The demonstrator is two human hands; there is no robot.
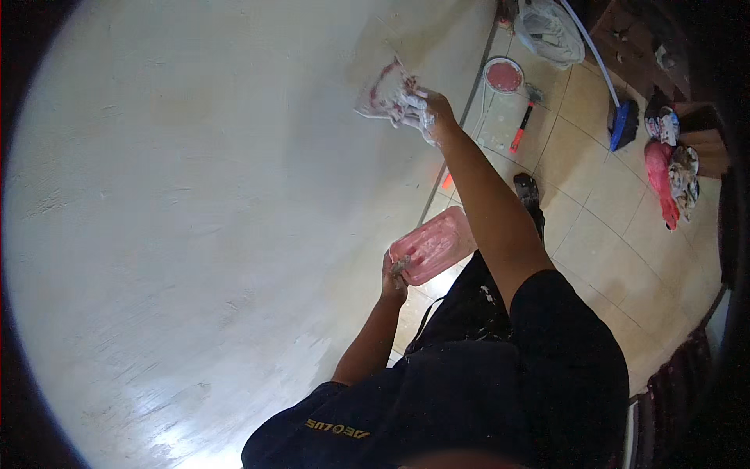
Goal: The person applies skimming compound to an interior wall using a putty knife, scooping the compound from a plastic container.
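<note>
My right hand (439,117), arm stretched forward, is closed on a crumpled whitish cloth (387,103) with pinkish smears. The cloth lies against the pale wall (203,187), and white residue coats my fingers. Lower down, my left hand (391,283) grips the near left end of a pink plastic tub (444,238), which is tilted beside the wall. Pale smears mark the inside of the tub. A small greyish lump or rag (401,266) shows at the left hand's fingers; its kind is unclear.
On the tiled floor (598,184) are a round container of pink material (504,76), a red-and-black handled tool (521,131), a white plastic bag (549,33) and a blue broom (623,125). Red cloth (661,176) lies by wooden furniture (703,144). My dark shoe (529,191) stands near the wall.
</note>
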